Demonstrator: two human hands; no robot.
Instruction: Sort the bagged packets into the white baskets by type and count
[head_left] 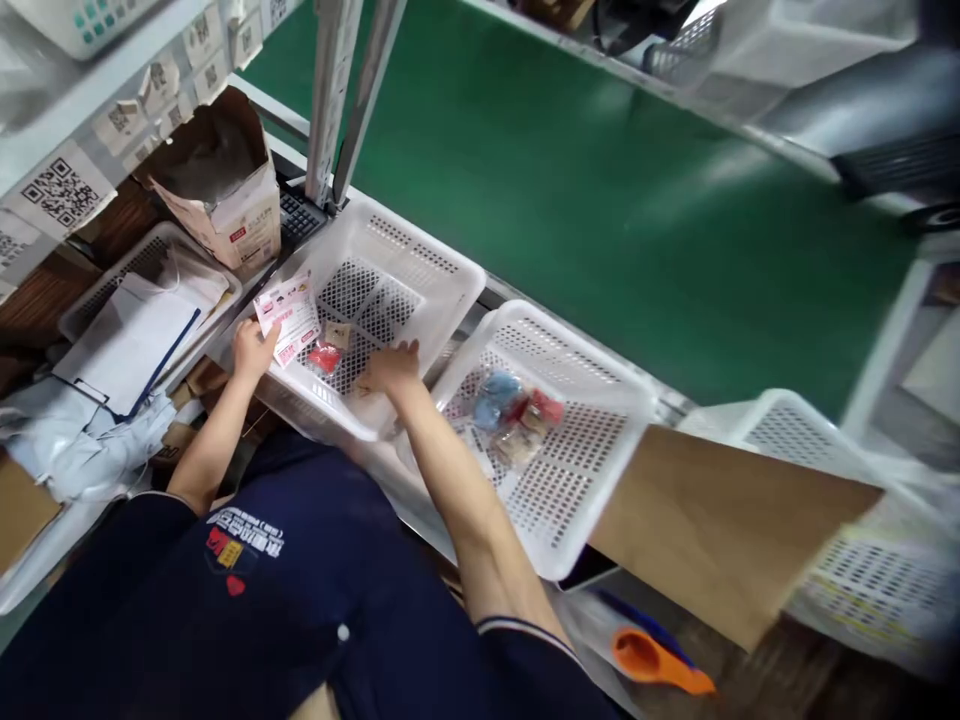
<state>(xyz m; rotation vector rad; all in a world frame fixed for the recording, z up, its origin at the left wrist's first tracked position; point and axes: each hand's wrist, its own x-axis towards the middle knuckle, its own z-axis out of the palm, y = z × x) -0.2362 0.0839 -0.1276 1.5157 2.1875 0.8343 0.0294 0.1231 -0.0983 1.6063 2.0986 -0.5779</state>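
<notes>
My left hand (256,349) is closed on a pink-and-white printed card (289,316), thumb on its face, at the near left rim of a white perforated basket (450,272). On that basket's floor, right of the card, lie a small red item in a clear bag (325,357) and a small beige packet (337,334). My right hand (390,368) reaches down inside the same basket, near its right-hand wall. Its fingers look apart and I see nothing held, though the fingertips are partly hidden and blurred.
A second white basket (600,375) on the right holds bagged blue, red and beige items (499,400). Brown cardboard (720,520) lies beyond it. A green belt surface (585,200) runs behind. On the left are an opened carton (244,225), a clipboard (135,335) and a metal post (330,100).
</notes>
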